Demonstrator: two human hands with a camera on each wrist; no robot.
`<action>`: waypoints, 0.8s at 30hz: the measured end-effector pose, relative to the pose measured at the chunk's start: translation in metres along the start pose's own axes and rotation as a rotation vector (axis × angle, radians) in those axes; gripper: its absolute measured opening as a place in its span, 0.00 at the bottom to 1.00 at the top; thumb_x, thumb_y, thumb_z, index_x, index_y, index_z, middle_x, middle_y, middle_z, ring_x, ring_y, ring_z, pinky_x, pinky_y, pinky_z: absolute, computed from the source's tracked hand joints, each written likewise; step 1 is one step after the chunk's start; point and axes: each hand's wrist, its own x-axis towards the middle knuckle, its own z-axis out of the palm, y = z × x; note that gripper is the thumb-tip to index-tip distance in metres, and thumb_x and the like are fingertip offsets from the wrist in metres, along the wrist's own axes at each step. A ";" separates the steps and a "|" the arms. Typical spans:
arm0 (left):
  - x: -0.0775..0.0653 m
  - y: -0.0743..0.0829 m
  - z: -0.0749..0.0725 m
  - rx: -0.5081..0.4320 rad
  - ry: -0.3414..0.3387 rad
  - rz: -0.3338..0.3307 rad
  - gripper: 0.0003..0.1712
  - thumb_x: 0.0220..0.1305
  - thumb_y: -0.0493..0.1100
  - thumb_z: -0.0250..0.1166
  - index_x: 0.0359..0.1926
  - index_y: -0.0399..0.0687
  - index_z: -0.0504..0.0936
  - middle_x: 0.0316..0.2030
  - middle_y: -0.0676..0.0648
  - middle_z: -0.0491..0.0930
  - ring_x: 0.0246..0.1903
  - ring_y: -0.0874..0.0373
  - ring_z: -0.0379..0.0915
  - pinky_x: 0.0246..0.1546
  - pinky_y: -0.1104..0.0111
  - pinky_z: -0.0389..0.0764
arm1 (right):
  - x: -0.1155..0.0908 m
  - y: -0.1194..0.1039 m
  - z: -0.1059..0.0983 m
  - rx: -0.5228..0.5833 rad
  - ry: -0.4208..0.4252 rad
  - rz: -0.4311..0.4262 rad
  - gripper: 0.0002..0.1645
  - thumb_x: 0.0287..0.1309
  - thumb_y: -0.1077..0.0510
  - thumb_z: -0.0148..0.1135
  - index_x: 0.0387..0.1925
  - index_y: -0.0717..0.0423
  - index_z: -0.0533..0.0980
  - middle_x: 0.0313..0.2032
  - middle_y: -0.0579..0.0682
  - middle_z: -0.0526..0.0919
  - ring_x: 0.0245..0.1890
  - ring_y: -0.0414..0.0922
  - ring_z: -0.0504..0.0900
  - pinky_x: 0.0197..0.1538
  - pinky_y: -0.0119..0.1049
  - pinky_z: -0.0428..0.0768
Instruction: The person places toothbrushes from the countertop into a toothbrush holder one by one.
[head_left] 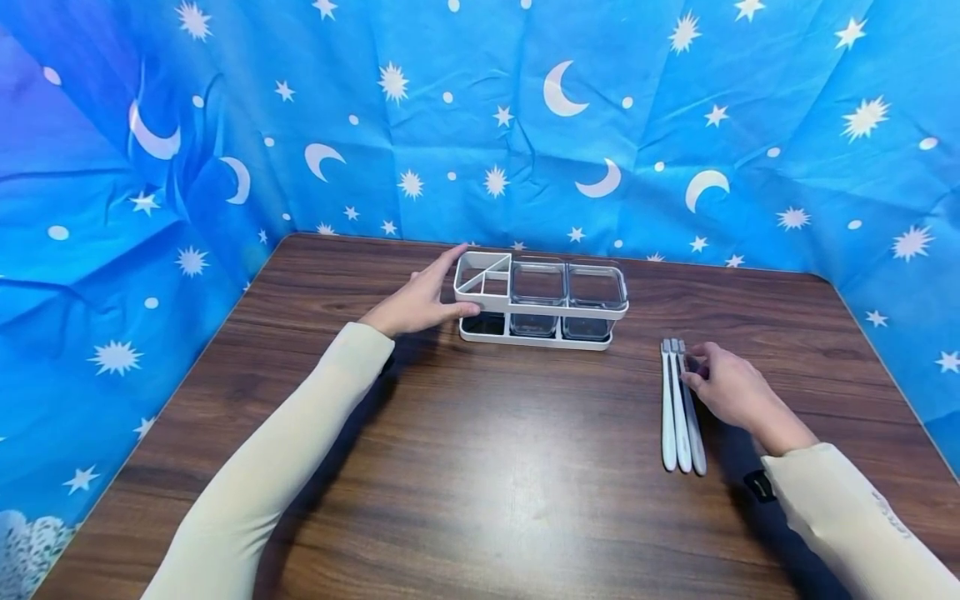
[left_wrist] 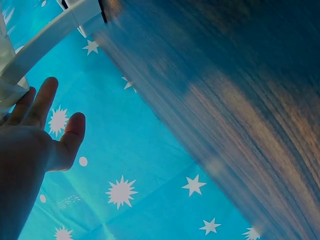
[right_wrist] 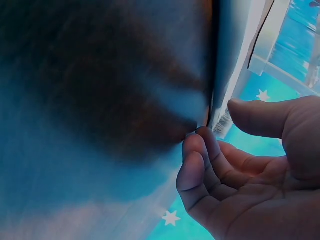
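Observation:
A white two-tier organizer (head_left: 540, 307) stands near the table's back edge, with a divided section at its left and two clear cups (head_left: 596, 287) at its right. My left hand (head_left: 423, 296) spans its left end, index finger by the far corner, thumb at the near one. In the left wrist view, the left fingers look fairly straight beside the white frame (left_wrist: 45, 40). Three toothbrushes (head_left: 678, 417) lie together at the right, heads away from me. My right hand (head_left: 731, 387) is beside the rightmost head, thumb and fingertips apart around the bristles (right_wrist: 223, 120).
All of this is on a dark wood-grain table (head_left: 495, 450). A blue curtain (head_left: 480, 125) with white moons and stars hangs along its back and sides. White lace (head_left: 33, 546) shows at the lower left corner.

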 end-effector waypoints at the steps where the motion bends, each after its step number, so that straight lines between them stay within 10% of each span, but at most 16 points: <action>1: 0.000 0.000 0.000 0.002 0.000 0.003 0.56 0.52 0.72 0.61 0.73 0.71 0.39 0.73 0.55 0.42 0.70 0.52 0.43 0.62 0.38 0.39 | 0.001 0.000 0.001 0.000 0.006 -0.004 0.29 0.63 0.58 0.56 0.57 0.75 0.63 0.37 0.66 0.77 0.33 0.55 0.76 0.35 0.51 0.72; 24: -0.002 0.004 -0.002 0.009 -0.026 -0.015 0.57 0.53 0.70 0.62 0.74 0.61 0.42 0.73 0.50 0.43 0.69 0.51 0.44 0.64 0.42 0.38 | 0.008 -0.003 0.003 0.023 0.053 0.106 0.24 0.65 0.63 0.49 0.53 0.83 0.63 0.34 0.68 0.76 0.25 0.51 0.75 0.23 0.40 0.73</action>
